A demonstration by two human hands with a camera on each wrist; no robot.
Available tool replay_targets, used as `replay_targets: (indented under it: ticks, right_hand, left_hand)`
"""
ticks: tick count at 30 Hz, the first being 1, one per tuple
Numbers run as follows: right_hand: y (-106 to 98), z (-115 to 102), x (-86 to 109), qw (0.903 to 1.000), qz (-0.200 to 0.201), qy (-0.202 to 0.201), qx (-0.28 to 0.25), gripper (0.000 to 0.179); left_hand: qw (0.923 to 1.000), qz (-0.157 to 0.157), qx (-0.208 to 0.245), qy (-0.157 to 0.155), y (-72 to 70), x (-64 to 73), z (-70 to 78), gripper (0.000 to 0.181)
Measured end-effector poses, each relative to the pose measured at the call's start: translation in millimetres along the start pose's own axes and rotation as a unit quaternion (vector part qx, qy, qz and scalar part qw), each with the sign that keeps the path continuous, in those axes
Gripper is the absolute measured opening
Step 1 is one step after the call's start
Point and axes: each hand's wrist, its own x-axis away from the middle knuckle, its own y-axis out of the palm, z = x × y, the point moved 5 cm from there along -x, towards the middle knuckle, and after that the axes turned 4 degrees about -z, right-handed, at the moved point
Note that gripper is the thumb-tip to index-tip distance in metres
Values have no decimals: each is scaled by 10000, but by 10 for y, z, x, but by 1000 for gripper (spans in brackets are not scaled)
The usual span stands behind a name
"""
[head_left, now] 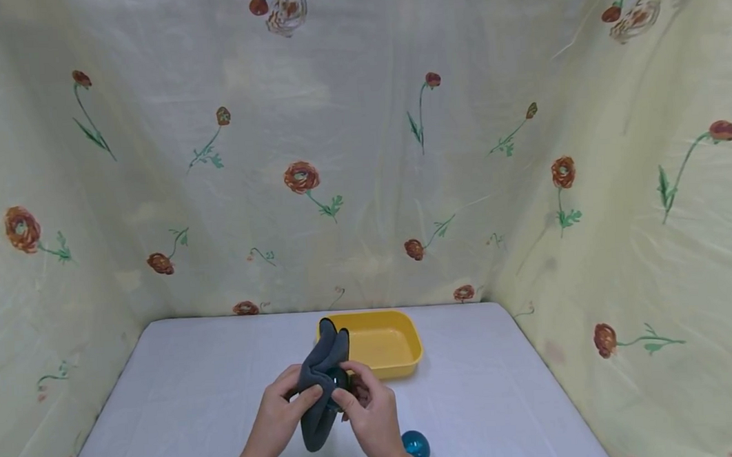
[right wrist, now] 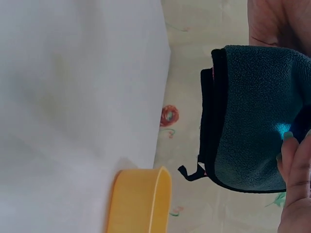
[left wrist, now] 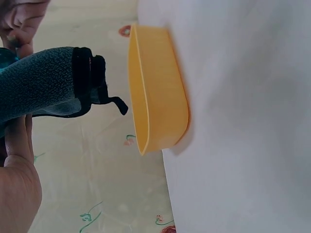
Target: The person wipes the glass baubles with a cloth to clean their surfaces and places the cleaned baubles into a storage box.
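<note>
A folded dark grey-green cloth (head_left: 317,421) with black edging is held up above the table. My left hand (head_left: 282,412) pinches it between thumb and fingers from the left. On the right, my right hand (head_left: 374,414) grips a shiny, dark teal ball (head_left: 338,377) that presses against the cloth's face. Cloth and fingers cover much of this ball. In the right wrist view the cloth (right wrist: 252,111) shows a fuzzy surface and a small hanging loop. A second ball, glossy blue (head_left: 417,447), lies on the table beside my right wrist, partly behind it.
Behind the hands, a yellow plastic tub (head_left: 404,373) stands on the white-covered table (head_left: 474,388), its left part overlapped by the cloth in the head view. Flower-printed sheeting (head_left: 361,132) hangs around the back and sides.
</note>
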Motion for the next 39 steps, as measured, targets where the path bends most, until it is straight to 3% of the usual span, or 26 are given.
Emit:
replay_targets:
  ticks: [15,24,39]
  right_hand:
    - [34,-40,1,9978,158,-444,465,50]
    - [79,-89,34,9943,185,-818,665,57]
    - [104,-62,21,9921,167,-775,978,63]
  left_hand:
    - [9999,157,-3,56,-48,-14,1,20]
    - [9999,142,70,31,-55,-25,-26,26]
    - [9999,89,-47,-32,-45,-4,-27,25]
